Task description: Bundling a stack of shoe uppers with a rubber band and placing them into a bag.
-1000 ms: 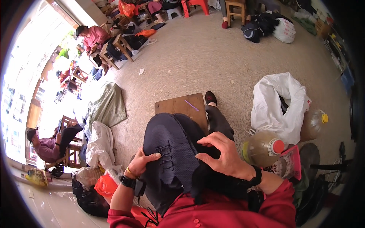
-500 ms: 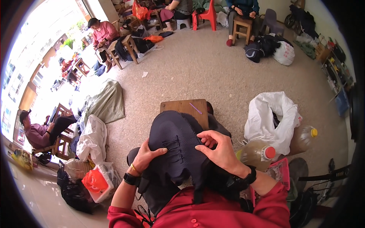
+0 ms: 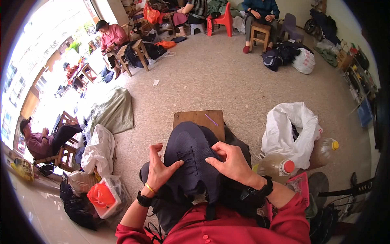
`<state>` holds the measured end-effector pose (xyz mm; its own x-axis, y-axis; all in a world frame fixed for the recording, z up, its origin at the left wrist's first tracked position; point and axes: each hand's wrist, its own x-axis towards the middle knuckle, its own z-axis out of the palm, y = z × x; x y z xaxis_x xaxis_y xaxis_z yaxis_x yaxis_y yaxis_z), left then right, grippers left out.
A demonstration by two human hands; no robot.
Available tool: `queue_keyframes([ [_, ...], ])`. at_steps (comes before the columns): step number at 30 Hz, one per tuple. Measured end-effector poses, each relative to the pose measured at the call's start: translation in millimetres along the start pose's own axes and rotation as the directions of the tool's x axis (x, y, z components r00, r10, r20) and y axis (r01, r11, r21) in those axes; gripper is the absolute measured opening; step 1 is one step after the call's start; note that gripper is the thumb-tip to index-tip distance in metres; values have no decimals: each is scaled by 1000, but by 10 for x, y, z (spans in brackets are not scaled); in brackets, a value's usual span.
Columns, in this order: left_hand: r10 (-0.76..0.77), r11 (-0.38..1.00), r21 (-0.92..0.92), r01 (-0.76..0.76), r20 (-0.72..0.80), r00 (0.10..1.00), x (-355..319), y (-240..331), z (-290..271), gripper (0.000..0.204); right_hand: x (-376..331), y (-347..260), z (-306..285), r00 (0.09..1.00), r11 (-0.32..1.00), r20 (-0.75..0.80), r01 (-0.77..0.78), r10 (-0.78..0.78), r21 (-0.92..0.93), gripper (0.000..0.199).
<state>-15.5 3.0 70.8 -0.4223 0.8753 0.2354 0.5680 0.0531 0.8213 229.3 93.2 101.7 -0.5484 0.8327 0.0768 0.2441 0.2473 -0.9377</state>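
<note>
A dark navy knit shoe upper [image 3: 196, 142] lies spread over my lap, with several dark threads laced across its middle slit. My left hand [image 3: 159, 173] rests its thumb on the upper's left part, its forefinger raised and apart from the thumb. At the right edge, my right hand [image 3: 233, 162] pinches the upper between thumb and bent fingers. Just beyond the upper is a wooden stool [image 3: 195, 118], and a thin purple tool [image 3: 211, 119] lies on its top.
To my right stand a white sack [image 3: 272, 134], a red-capped bottle [image 3: 276, 164] and a yellow-capped bottle [image 3: 325, 150]. A pink basket [image 3: 300, 187] is close to my right elbow. Left are a white bag [image 3: 97, 150] and a red plastic bag [image 3: 101, 195]. Several people sit farther off.
My left hand has loosened, its fingers lifting off the upper's left edge while the thumb stays on it. My right hand still pinches the right edge, slightly shifted.
</note>
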Motion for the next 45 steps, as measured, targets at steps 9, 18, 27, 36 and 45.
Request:
queue_keyframes([
  [9, 131, 987, 56, -151, 261, 956, 14, 263, -9, 22, -35, -80, 133, 974, 974, 91, 199, -208, 106, 30],
  [18, -174, 976, -44, 214, 440, 881, 153, 741, -186, 48, -80, -180, 191, 860, 909, 294, 402, -417, 115, 61],
  [27, -212, 954, 290, 71, 490, 846, 318, 665, -268, 46, -142, -123, 170, 776, 811, 357, 580, -521, -76, 82],
  [36, -423, 809, -111, 577, 571, 703, 324, 1162, -1051, 48, -111, 87, 102, 773, 831, 358, 557, -524, 14, 41],
  [45, -109, 437, -625, 647, 678, 727, 231, 420, -1019, 53, -117, 107, 122, 717, 780, 376, 625, -587, 26, 32],
])
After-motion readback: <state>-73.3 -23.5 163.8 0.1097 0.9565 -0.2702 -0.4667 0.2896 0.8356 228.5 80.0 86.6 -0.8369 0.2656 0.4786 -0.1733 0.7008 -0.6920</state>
